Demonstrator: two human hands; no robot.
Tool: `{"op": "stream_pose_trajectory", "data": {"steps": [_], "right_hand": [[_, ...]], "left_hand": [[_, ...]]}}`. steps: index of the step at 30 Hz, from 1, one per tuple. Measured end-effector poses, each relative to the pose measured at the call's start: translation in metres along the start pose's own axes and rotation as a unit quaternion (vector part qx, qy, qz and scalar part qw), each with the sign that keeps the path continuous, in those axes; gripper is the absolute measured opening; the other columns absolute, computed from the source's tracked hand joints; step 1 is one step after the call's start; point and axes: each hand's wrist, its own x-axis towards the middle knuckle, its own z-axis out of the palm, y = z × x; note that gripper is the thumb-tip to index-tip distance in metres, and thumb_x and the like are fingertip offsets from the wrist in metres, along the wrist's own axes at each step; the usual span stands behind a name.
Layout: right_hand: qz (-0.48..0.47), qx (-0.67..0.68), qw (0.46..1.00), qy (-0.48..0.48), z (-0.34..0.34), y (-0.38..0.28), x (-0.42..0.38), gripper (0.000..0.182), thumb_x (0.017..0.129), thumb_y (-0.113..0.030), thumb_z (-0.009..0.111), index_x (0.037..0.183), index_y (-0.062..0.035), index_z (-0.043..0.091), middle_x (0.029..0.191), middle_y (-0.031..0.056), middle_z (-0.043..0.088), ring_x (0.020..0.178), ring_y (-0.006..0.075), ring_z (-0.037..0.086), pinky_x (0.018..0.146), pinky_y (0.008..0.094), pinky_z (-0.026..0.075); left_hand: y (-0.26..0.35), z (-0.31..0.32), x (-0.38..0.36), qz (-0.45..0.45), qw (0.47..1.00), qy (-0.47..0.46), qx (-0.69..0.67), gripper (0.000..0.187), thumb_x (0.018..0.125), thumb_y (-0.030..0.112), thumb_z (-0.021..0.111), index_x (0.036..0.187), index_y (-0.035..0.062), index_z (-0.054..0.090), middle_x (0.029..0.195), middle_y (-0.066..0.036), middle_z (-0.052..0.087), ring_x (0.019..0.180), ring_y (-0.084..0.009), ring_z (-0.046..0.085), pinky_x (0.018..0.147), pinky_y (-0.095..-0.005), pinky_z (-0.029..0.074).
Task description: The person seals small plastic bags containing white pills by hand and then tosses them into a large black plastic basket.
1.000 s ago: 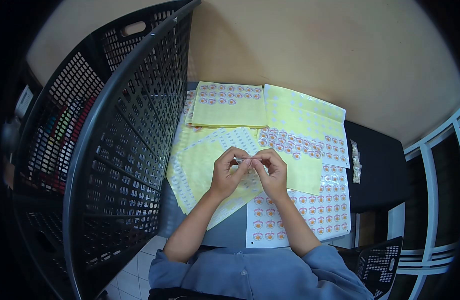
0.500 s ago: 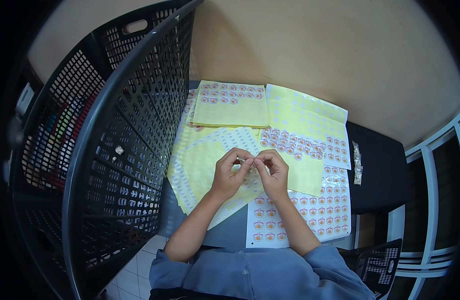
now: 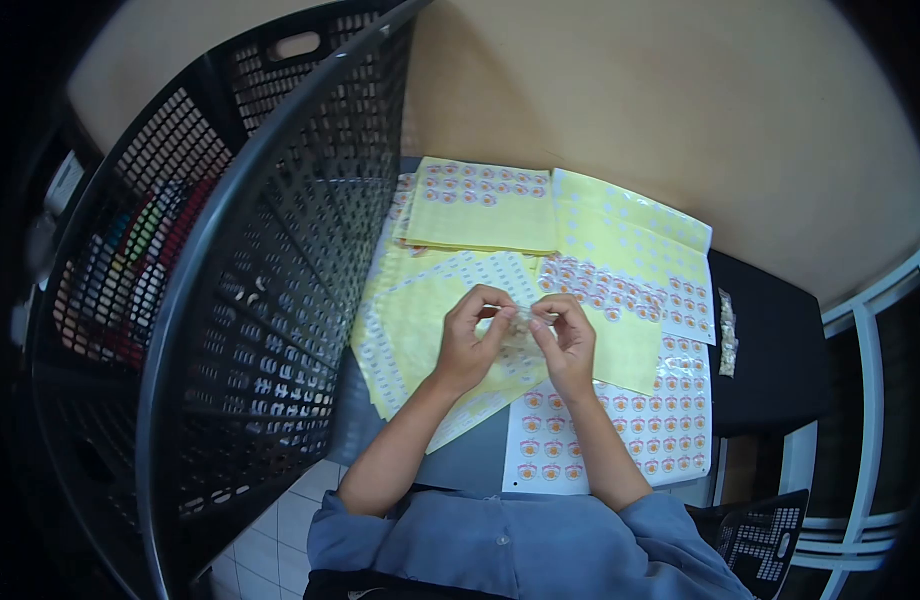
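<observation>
My left hand (image 3: 470,342) and my right hand (image 3: 570,348) face each other over the sheets, thumbs and fingers pinched. Between them is a small clear plastic packet (image 3: 522,328) with pale contents, its top edge gripped from both sides. What exactly is inside is too small to tell. Beneath the hands lie yellow sticker backing sheets (image 3: 410,322), partly peeled. To the right, a white sheet of round red-and-orange stickers (image 3: 620,430) reaches the front edge. A folded yellow sheet with stickers (image 3: 485,215) is at the back.
A tall black perforated plastic basket (image 3: 250,290) stands along the left side, colourful items behind its mesh. Filled clear packets (image 3: 727,335) lie on a black surface (image 3: 770,340) at right. A wall (image 3: 640,100) closes off the back. A black chair (image 3: 765,540) is at lower right.
The whole view has shifted slightly, so the table and basket appear further right. My hands have moved a little apart at the top of the packet, which now shows more between them.
</observation>
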Motion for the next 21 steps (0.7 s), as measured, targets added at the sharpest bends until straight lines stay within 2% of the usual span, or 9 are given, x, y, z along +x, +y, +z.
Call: {"op": "stream_pose_trajectory", "data": {"steps": [3, 5, 7, 9, 13, 16, 18, 21], "right_hand": [[-0.021, -0.017, 0.999, -0.017, 0.001, 0.0, -0.002, 0.009, 0.074, 0.0, 0.058, 0.082, 0.0006, 0.054, 0.084, 0.0057, 0.051, 0.078, 0.0108, 0.049, 0.068, 0.0226, 0.041], [0.013, -0.014, 1.0, 0.001, 0.002, -0.003, -0.002, 0.005, 0.075, 0.001, 0.057, 0.08, 0.0005, 0.054, 0.082, 0.0057, 0.051, 0.075, 0.0107, 0.05, 0.068, 0.0224, 0.041], [0.003, -0.02, 1.0, 0.005, 0.001, -0.001, -0.001, 0.003, 0.076, 0.001, 0.056, 0.078, 0.0006, 0.055, 0.081, 0.0056, 0.052, 0.073, 0.0106, 0.05, 0.068, 0.0222, 0.041], [0.008, -0.018, 1.0, 0.004, 0.001, 0.0, -0.002, 0.003, 0.076, 0.0, 0.056, 0.079, 0.0007, 0.055, 0.082, 0.0057, 0.052, 0.073, 0.0106, 0.05, 0.067, 0.0223, 0.041], [0.006, -0.039, 0.999, -0.007, 0.002, 0.0, -0.002, 0.004, 0.076, 0.0, 0.057, 0.079, 0.0007, 0.055, 0.082, 0.0058, 0.052, 0.075, 0.0108, 0.051, 0.068, 0.0224, 0.041], [0.008, -0.032, 0.999, -0.007, 0.002, 0.0, -0.002, 0.005, 0.076, 0.001, 0.057, 0.081, 0.0013, 0.055, 0.083, 0.0062, 0.052, 0.077, 0.0112, 0.052, 0.069, 0.0227, 0.043], [0.019, 0.014, 1.0, 0.014, 0.005, -0.003, -0.002, 0.006, 0.076, 0.002, 0.057, 0.082, 0.0021, 0.054, 0.085, 0.0066, 0.052, 0.078, 0.0114, 0.052, 0.07, 0.0229, 0.045], [0.025, 0.025, 0.999, 0.017, 0.002, 0.003, -0.002, 0.006, 0.077, 0.002, 0.056, 0.082, 0.0027, 0.054, 0.086, 0.0067, 0.051, 0.078, 0.0114, 0.052, 0.071, 0.0231, 0.046]], "left_hand": [[0.002, 0.003, -0.001, 0.0, 1.0, -0.005, -0.007, 0.005, 0.078, 0.003, 0.054, 0.082, 0.0, 0.051, 0.08, -0.007, 0.053, 0.075, -0.0136, 0.054, 0.067, -0.0259, 0.046], [0.001, 0.001, -0.002, 0.009, 1.0, -0.011, -0.002, 0.006, 0.078, 0.003, 0.054, 0.082, 0.0, 0.051, 0.081, -0.007, 0.053, 0.075, -0.0139, 0.054, 0.067, -0.026, 0.046], [0.003, 0.001, 0.0, 0.019, 1.0, -0.019, 0.0, 0.006, 0.078, 0.003, 0.054, 0.083, 0.0, 0.051, 0.081, -0.007, 0.054, 0.076, -0.0142, 0.054, 0.066, -0.0261, 0.046], [0.008, 0.002, 0.001, 0.031, 0.999, -0.033, 0.027, 0.008, 0.079, 0.003, 0.054, 0.086, 0.0005, 0.051, 0.084, -0.006, 0.052, 0.078, -0.011, 0.052, 0.071, -0.0246, 0.045], [0.005, -0.001, 0.0, 0.032, 0.997, -0.066, 0.041, 0.009, 0.078, 0.003, 0.054, 0.086, 0.0003, 0.051, 0.084, -0.006, 0.052, 0.079, -0.0112, 0.052, 0.071, -0.0244, 0.045], [0.002, 0.001, 0.0, 0.035, 0.997, -0.053, 0.041, 0.007, 0.079, 0.003, 0.054, 0.085, 0.0002, 0.051, 0.083, -0.006, 0.052, 0.078, -0.0111, 0.052, 0.069, -0.0241, 0.044], [0.0, 0.002, 0.0, 0.004, 1.0, 0.002, 0.007, 0.006, 0.079, 0.005, 0.054, 0.083, 0.0001, 0.052, 0.081, -0.007, 0.054, 0.074, -0.0134, 0.054, 0.066, -0.0257, 0.046], [-0.002, 0.001, 0.0, 0.012, 1.0, -0.003, 0.006, 0.006, 0.079, 0.004, 0.054, 0.083, 0.0, 0.052, 0.081, -0.007, 0.054, 0.074, -0.0128, 0.054, 0.067, -0.0257, 0.046]]}}
